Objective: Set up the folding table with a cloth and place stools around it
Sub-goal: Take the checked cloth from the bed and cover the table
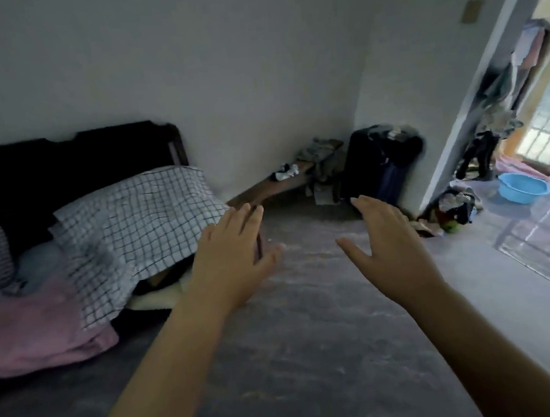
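Observation:
A white cloth with a black grid pattern [136,229] lies draped over the end of a dark sofa at the left. My left hand [234,256] hovers open just right of the cloth's edge, fingers spread, holding nothing. My right hand [389,240] is stretched out beside it over the grey floor, also open and empty. No folding table or stool is visible in this view.
A pink blanket [32,332] lies on the sofa [25,173]. A low wooden bench [271,185] with clothes and a dark suitcase [381,163] stand by the far wall. A doorway at the right shows a blue basin [522,187] and hanging clothes. A clothes pile [453,206] sits by the door frame.

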The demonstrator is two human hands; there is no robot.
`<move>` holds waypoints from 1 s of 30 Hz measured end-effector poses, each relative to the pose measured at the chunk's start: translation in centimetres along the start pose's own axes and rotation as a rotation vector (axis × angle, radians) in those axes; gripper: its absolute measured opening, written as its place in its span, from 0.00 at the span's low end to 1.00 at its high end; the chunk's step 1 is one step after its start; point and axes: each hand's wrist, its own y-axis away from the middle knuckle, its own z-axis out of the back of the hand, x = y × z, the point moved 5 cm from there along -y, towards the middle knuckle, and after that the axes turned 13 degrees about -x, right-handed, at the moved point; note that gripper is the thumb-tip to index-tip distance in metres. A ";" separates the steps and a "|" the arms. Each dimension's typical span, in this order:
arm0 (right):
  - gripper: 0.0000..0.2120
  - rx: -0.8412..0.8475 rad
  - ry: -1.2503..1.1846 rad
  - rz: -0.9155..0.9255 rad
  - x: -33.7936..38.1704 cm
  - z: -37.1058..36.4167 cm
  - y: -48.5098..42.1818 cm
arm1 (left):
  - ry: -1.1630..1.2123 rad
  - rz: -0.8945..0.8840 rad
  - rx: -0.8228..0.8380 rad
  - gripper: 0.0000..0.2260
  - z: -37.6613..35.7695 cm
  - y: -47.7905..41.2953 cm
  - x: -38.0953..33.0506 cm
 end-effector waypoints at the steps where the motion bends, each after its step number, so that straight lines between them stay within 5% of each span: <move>1: 0.32 0.016 -0.007 0.019 2.0 -2.1 -1.1 | -0.030 0.025 0.001 0.35 0.0 -0.1 2.9; 7: 0.32 0.119 -0.063 0.073 9.9 -11.6 -5.8 | -0.099 0.091 0.095 0.30 -1.0 -1.7 13.6; 11: 0.31 0.162 -0.070 0.095 11.5 -16.6 -9.0 | -0.088 0.143 0.087 0.38 -5.0 -3.6 18.3; 21: 0.32 0.350 -0.082 0.096 6.7 -34.5 -18.5 | -0.086 0.214 0.171 0.33 -20.3 -12.2 26.1; 30: 0.31 0.632 -0.118 0.110 0.9 -55.3 -27.4 | 0.081 0.454 0.349 0.32 -37.5 -19.8 32.5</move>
